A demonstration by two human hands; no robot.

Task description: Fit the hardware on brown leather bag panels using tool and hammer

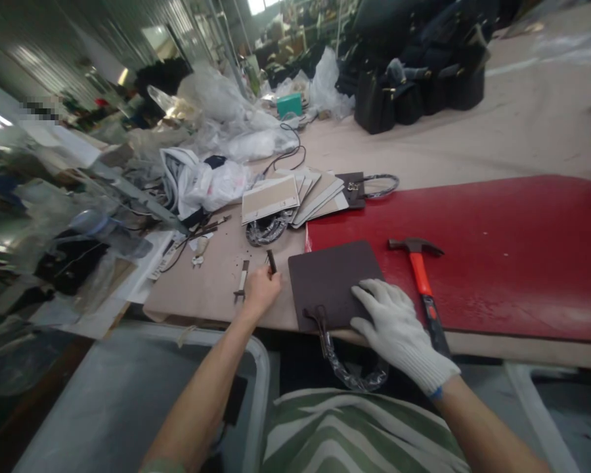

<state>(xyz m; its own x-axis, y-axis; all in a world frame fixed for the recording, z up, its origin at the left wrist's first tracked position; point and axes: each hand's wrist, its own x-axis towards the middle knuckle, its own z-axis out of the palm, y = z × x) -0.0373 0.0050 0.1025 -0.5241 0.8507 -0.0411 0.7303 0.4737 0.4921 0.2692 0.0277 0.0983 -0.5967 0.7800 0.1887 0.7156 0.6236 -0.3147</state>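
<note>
My left hand (262,290), bare, is closed around a short dark rod-like tool (272,262), whose end sticks up above the fingers. My right hand (391,325), in a white knit glove, lies open with its fingers on a dark brown bag panel (332,276). A handle (352,380) wrapped in clear plastic is attached near the panel's front edge and hangs over the table edge. To the right of the gloved hand lies a claw hammer (419,269) with a red and black grip. A small metal tool (242,279) rests just left of my left hand.
A red sheet (502,256) covers the table's right part. Beyond the panel lies a fanned stack of beige-backed panels (320,194) with wrapped handles. Black bags (418,92) and clear plastic wrapping (256,138) stand farther back. A grey bin (142,381) sits below the front edge.
</note>
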